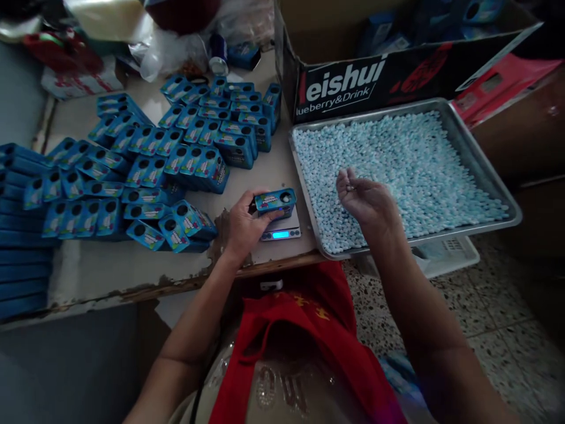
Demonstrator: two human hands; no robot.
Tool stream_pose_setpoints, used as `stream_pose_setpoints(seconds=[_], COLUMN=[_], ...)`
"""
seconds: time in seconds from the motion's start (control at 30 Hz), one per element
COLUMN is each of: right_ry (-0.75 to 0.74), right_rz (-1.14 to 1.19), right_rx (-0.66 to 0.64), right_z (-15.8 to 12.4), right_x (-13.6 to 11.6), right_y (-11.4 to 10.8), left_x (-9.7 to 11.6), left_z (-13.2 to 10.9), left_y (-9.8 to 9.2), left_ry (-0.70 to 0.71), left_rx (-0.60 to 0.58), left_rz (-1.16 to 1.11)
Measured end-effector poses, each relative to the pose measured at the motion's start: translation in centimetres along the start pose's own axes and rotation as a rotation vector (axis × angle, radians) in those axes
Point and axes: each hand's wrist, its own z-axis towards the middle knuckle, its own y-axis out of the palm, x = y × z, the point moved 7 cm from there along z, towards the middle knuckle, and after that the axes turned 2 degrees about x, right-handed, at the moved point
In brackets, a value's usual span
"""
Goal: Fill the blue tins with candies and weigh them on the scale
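Note:
My left hand (244, 227) is closed around a small blue candy box (270, 201), thumb along its near side. The box sits at a small digital scale (293, 226) whose display glows blue; whether its weight rests on the plate I cannot tell. White shows in the round hole on the box top. Over a metal tray (501, 227) my right hand (368, 203) is cupped palm up, fingers curled around a few small pale candies. Many pale blue and white candies (424, 159) spread across the tray.
Many blue boxes (150, 141) with round top holes stand in rows on the table at left, beside stacked ones (22, 247). A black printed carton (344, 88) stands behind the tray. A can (218, 56) and plastic bags (172, 50) lie at the back.

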Motion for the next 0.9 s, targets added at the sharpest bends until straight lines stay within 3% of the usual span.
stream_pose_setpoints(seconds=[0.17, 0.3, 0.5, 0.7, 0.9], right_ry=[0.157, 0.257, 0.240, 0.194, 0.154], right_rz=[-0.135, -0.112, -0.012, -0.167, -0.331], right_rx=[-0.129, -0.138, -0.144, -0.175, -0.271], right_z=[-3.4, -4.7, -4.6, -5.3, -6.3], right_x=[-0.3, -1.0, -1.8, -2.5, -3.3], right_y=[1.0, 1.6, 3.0, 3.1, 3.5], left_x=[0.4, 1.4, 3.4, 5.0, 5.0], left_z=[-0.2, -0.9, -1.8, -1.8, -1.6], left_y=[-0.2, -2.3, -4.9, -5.8, -5.7], left_ry=[0.063, 0.136, 0.191, 0.289, 0.248], left_rx=[-0.054, -0.006, 0.050, 0.142, 0.135], left_rz=[0.037, 0.062, 0.169, 0.205, 0.242])
